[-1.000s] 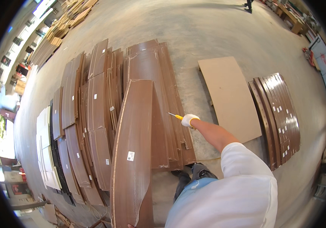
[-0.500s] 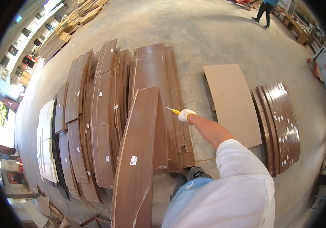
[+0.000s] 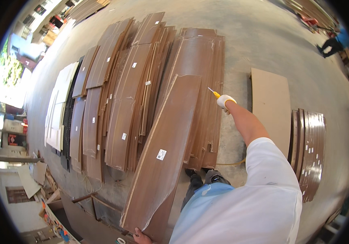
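Front panel [image 3: 178, 110]: brown, wood-look, smooth, low sheen; pale raw edge; crinkled clear film, apparently plastic, along one side. Label [image 3: 161, 154]: white paper, flat. Hand tool [image 3: 214, 93]: yellow plastic-looking handle, bright metal shaft. Glove [image 3: 225, 101]: white knitted cloth, matt. Shirt [image 3: 259, 195]: soft white cloth, matt. Beige board [image 3: 270, 97]: smooth, matt. Right-hand stack [image 3: 313, 150]: brown panels, glossy, strongly reflective. Floor [image 3: 243, 36]: concrete-like, smooth, dull.

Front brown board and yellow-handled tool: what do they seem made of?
Board: probably wood-based, with a smooth brown finish; its edge is paler tan. Tool: likely a plastic handle, evenly bright yellow, and a metal shaft, thin and silvery.
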Demonstrator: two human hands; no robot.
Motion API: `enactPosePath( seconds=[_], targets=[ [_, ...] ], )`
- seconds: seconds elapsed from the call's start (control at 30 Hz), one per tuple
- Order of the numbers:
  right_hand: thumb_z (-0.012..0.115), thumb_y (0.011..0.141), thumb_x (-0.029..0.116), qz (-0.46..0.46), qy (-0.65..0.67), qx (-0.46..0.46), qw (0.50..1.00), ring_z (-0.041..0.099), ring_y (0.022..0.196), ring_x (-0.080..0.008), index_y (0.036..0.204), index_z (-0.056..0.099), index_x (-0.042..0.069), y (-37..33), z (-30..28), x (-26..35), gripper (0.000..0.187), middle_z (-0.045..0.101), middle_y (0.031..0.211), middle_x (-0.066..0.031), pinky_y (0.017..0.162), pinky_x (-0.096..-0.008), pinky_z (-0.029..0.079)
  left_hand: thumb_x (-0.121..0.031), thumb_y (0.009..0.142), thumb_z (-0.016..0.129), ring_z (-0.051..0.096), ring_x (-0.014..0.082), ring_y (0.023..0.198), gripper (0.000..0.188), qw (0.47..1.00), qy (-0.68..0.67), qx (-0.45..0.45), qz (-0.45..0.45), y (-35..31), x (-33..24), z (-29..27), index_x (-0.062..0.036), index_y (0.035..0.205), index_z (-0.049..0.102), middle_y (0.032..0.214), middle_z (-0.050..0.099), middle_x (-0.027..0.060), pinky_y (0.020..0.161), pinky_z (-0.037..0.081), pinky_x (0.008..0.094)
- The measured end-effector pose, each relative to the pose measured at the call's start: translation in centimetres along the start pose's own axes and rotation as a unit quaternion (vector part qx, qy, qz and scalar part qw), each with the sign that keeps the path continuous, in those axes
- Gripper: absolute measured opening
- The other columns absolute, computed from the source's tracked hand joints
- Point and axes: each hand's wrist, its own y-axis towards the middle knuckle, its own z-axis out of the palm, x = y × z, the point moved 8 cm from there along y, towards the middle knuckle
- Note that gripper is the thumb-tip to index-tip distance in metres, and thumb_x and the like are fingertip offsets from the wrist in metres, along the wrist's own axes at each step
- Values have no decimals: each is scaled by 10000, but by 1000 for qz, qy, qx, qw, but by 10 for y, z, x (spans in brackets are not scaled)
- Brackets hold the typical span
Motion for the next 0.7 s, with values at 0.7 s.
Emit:
enactPosePath(
  seconds=[0.7],
  targets=[
    [584,895,258,-125,-90,-98,983,733,842,-352,1064,704,44,7,60,72,298,731,955,-163,583,-487,560,-427,998,585,623,377,876,504,989,-91,52,-102,-9,7,25,69,1032,671,967,684,259,801,498,488]
  ],
)
